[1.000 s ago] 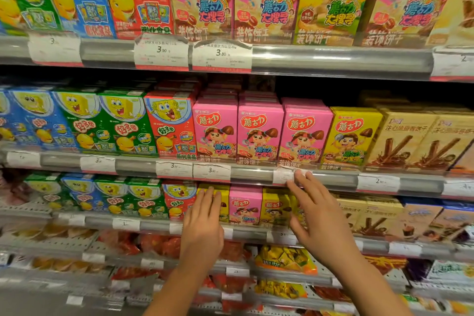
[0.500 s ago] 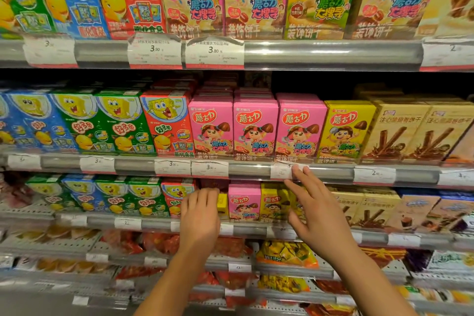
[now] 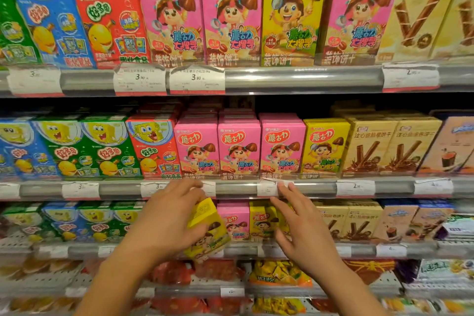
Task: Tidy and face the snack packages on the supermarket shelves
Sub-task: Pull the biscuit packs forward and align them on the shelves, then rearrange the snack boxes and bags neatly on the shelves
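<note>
Head view shows the person mid-way through pulling one box out of the third shelf down: the left hand (image 3: 166, 223) has its fingers curled round a small yellow box (image 3: 206, 232), which sits tilted, its top leaning back toward the shelf and its lower corner hanging out over the shelf rail (image 3: 359, 249). The right hand (image 3: 305, 228) holds nothing; its fingers are straight and spread, fingertips up near the price tag (image 3: 268, 187) on the rail above, the palm hovering in front of the row of yellow boxes (image 3: 261, 220). Just between the two hands stands a pink box (image 3: 233, 220), upright and facing out. My guess is that the held box was stocked on the wrong side of the pink one, and the next move calls for carrying it across to the yellow row under the right hand, turning it upright with the cartoon face forward, and sliding it flush to the rail. The box itself looks light, thin card, printed yellow with a cartoon figure; its front is partly hidden by the fingers and blurred by motion.
</note>
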`<action>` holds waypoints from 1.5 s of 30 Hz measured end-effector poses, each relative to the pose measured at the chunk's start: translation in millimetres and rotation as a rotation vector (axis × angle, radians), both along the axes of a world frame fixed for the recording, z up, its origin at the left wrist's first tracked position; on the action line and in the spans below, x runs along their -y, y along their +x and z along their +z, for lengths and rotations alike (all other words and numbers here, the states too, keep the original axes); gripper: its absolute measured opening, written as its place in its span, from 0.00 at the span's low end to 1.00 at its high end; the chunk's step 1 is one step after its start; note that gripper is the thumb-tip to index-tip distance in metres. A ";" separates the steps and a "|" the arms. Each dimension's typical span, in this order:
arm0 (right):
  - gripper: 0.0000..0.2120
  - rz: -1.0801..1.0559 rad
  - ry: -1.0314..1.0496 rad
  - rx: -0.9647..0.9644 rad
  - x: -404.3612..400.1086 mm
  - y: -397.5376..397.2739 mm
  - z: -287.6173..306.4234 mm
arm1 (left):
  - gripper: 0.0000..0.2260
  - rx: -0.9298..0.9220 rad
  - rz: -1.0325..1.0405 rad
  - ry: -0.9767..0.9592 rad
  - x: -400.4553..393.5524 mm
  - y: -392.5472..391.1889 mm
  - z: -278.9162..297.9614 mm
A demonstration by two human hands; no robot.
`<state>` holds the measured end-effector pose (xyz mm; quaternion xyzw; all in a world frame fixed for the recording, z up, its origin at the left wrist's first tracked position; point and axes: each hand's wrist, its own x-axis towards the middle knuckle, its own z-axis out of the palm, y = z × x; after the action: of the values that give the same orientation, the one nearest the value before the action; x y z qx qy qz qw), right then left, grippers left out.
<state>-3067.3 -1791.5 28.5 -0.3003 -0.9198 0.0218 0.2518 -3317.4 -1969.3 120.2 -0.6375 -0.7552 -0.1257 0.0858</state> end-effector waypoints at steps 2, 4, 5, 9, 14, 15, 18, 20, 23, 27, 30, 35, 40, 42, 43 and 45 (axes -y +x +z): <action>0.29 0.007 -0.024 0.003 0.4 0.1 1.7 | 0.23 0.010 -0.080 0.116 8.1 1.6 29.5; 0.28 0.025 -0.089 0.014 3.0 0.6 12.3 | 0.19 -0.013 -0.147 0.213 13.1 4.2 58.7; 0.28 0.040 -0.132 0.034 3.1 2.0 20.8 | 0.18 -0.042 -0.169 0.239 14.5 5.5 73.2; 0.25 0.113 -0.196 -0.010 -4.1 16.1 73.2 | 0.16 -0.099 -0.237 0.282 10.3 8.8 121.9; 0.19 0.136 0.067 -0.366 -6.5 29.6 164.1 | 0.16 -0.115 -0.227 0.300 -8.1 4.2 151.0; 0.19 0.143 0.117 -0.403 -5.2 31.2 183.8 | 0.17 -0.111 -0.212 0.298 -10.9 3.8 152.1; 0.20 0.143 0.252 -0.433 -4.9 31.8 236.5 | 0.18 -0.111 -0.178 0.278 -18.2 3.0 147.3; 0.20 0.130 0.328 -0.432 -7.4 28.1 265.5 | 0.19 -0.118 -0.173 0.282 -21.6 1.6 141.3; 0.20 0.092 0.467 -0.412 -13.1 20.6 303.8 | 0.19 -0.108 -0.155 0.274 -22.9 -2.1 134.4; 0.24 0.044 0.563 -0.331 -22.2 3.4 339.4 | 0.18 -0.093 -0.153 0.272 -21.7 -4.9 131.1; 0.36 -0.071 0.561 -0.261 -29.1 -8.0 354.9 | 0.18 -0.091 -0.141 0.243 -20.7 -5.4 129.9; 0.35 -0.205 0.528 -0.163 -42.2 -14.9 363.0 | 0.18 -0.127 -0.117 0.199 -17.6 -12.0 128.6; 0.27 -0.142 0.547 -0.205 -33.1 -8.6 368.7 | 0.19 -0.133 -0.092 0.155 -13.8 -11.3 131.7; 0.26 -0.135 0.552 -0.180 -32.9 -5.7 373.9 | 0.20 -0.134 -0.084 0.155 -14.1 -9.9 132.2; 0.27 -0.142 0.552 -0.155 -34.8 -4.7 376.7 | 0.20 -0.133 -0.081 0.154 -14.4 -9.3 132.6; 0.30 -0.167 0.538 -0.108 -42.8 -1.6 380.9 | 0.20 -0.138 -0.074 0.149 -15.0 -8.3 133.7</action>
<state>-3068.9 -1748.7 409.4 -0.2957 -0.8499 -0.2277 0.3719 -3325.7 -1954.4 253.9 -0.6640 -0.7121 -0.1401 0.1800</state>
